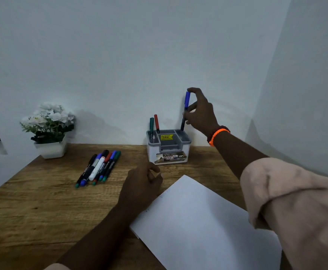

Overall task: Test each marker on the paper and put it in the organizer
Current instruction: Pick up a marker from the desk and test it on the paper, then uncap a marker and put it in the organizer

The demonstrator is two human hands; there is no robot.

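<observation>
Wooden desk [42, 207] runs out to a pale wall. White paper [202, 221] lies at near right, corner pointing far, faint marks along its left edge. Left hand [139, 184] rests on the desk at that edge, fingers loosely curled, holding nothing. Right hand [200, 112] reaches far over the organizer [169, 151], which stands against the wall with a yellow price sticker on its grey insert. That hand pinches a blue-capped marker [186, 110] between fingertip on the cap and thumb on the barrel; long axis nearly upright, cap up, lower end down in the organizer's far right compartment. Orange bracelet [217, 134] on the wrist, rolled pale sleeve [287, 193] nearer. Green marker [151, 126] and red marker [156, 123] stand caps up in the far left compartment. Loose markers [99, 168] lie bunched on the desk left of the organizer, pointing near-left to far-right. Potted white flowers [49, 129] at far left.
</observation>
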